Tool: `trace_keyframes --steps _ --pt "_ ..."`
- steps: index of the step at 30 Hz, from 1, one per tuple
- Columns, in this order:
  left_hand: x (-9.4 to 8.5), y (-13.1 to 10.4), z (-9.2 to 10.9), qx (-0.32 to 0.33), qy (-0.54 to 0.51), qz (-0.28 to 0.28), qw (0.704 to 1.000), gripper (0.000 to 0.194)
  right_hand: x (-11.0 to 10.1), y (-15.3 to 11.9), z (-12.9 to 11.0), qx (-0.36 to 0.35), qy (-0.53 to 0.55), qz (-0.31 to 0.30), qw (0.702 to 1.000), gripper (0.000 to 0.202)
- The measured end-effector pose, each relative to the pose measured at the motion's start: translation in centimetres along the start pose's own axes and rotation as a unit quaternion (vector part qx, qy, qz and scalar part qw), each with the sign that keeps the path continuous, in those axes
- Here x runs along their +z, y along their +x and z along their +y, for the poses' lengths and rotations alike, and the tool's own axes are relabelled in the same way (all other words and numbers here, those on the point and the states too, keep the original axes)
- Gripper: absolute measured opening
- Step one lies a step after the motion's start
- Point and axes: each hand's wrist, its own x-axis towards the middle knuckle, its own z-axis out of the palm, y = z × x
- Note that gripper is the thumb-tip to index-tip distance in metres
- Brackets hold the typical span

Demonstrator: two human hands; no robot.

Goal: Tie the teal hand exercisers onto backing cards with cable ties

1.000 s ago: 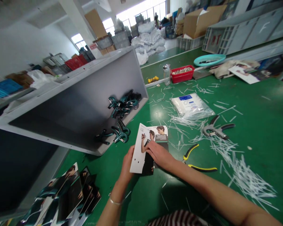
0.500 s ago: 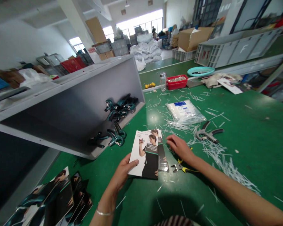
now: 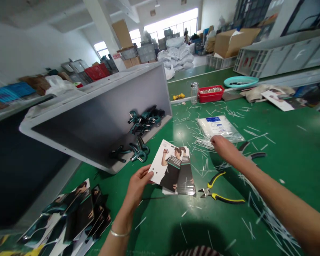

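A printed cardboard card (image 3: 167, 164) is in my left hand (image 3: 139, 183), the thumb on its front and the fingers behind. It is tilted and raised over a stack of like cards (image 3: 186, 174) on the table. My right hand (image 3: 222, 145) has its fingertips pinched together among loose white cable ties (image 3: 204, 143), at the front of a clear bag of cable ties (image 3: 217, 127). What lies between those fingertips is hidden. Diagonal cutters (image 3: 212, 192) with yellow and black handles lie spread on the table between my arms.
A tipped grey crate (image 3: 96, 96) on the left holds teal and black spring clamps (image 3: 145, 120). More cards (image 3: 78, 217) are piled lower left. Dark-handled pliers (image 3: 257, 155) lie partly behind my right forearm. A red tray (image 3: 211, 95) and a glass jar (image 3: 194, 93) stand at the back.
My right hand has gone from beside the card stack, away and to the right, to the cable ties. My left hand has tilted the card, and the cutters now show fully.
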Motion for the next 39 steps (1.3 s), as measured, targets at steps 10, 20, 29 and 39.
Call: trace_keyframes --steps 10,20,29,39 --pt "5.4 2.2 1.4 0.044 0.074 -0.056 0.995 0.035 1.3 -5.5 -11.7 -0.080 0.491 -0.005 0.868 0.026" --pt "5.7 1.2 1.4 0.064 0.083 -0.077 0.991 0.036 4.4 -6.9 -12.3 -0.263 0.270 0.073 0.924 0.015" --pt "6.0 0.3 3.6 0.097 0.109 -0.101 0.984 0.043 2.6 -4.5 -11.9 -0.228 0.344 -0.102 0.905 0.014" --pt "5.2 -0.9 -0.6 0.145 0.134 -0.088 0.976 0.010 2.2 -3.8 -11.3 -0.122 0.484 -0.211 0.840 0.021"
